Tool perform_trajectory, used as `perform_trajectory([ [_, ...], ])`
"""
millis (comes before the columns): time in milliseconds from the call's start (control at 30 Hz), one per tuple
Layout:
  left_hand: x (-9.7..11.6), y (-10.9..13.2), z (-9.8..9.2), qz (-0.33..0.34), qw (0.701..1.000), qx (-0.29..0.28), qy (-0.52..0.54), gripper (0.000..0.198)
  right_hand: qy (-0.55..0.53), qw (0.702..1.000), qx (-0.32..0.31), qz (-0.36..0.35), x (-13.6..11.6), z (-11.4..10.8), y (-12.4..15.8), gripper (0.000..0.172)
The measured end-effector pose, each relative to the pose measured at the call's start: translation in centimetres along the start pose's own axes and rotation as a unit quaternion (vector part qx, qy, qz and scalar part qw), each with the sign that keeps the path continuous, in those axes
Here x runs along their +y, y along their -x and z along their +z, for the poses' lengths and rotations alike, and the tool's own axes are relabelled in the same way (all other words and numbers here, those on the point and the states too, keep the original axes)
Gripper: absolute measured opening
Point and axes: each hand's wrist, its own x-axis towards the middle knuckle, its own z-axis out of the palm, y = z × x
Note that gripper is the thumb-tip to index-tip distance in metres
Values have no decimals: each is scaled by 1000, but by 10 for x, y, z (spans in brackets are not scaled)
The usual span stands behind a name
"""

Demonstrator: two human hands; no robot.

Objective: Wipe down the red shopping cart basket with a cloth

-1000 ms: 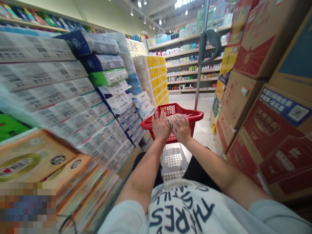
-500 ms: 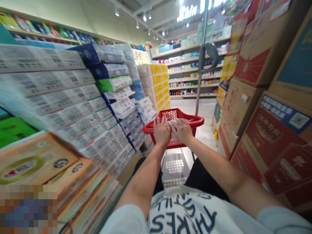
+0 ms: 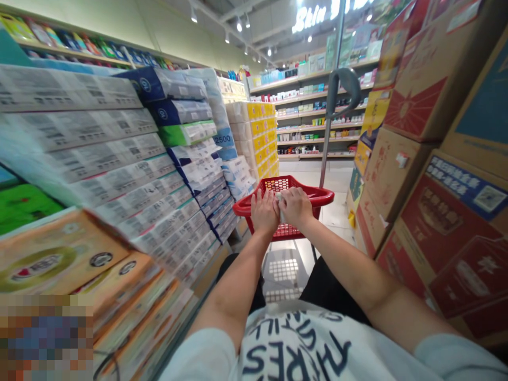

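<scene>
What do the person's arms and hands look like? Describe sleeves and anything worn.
Both arms are bare from the short pale sleeves of a white T-shirt printed with dark blue letters. The left hand and right hand wear no gloves; no rings or watch show.

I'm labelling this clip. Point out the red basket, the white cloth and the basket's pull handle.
red basket (image 3: pixel 322 197): head view, on its right rim.
white cloth (image 3: pixel 280 203): head view, on the strip showing between the two hands.
pull handle (image 3: pixel 348 84): head view, on the curved grey top.

Glossy red plastic basket (image 3: pixel 313 197), matt cardboard boxes (image 3: pixel 432 174), film-wrapped packs (image 3: pixel 130 174), possibly paper wad (image 3: pixel 280 203)
</scene>
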Motion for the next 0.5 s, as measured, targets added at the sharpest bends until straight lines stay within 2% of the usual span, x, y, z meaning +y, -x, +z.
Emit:
perform_trajectory([
  [200, -1, 1, -1, 11, 1000, -3, 7, 44, -11, 993, 96, -75, 3, 11, 31, 35],
  [367, -1, 2, -4, 6, 1000, -1, 11, 44, -28, 998, 39, -44, 10, 5, 11, 22],
  [433, 0, 2, -4, 4, 1000, -5, 10, 45, -24, 998, 43, -43, 11, 4, 9, 24],
  [500, 0, 2, -4, 6, 1000, -8, 8, 45, -12, 995, 74, -63, 10, 6, 18, 30],
])
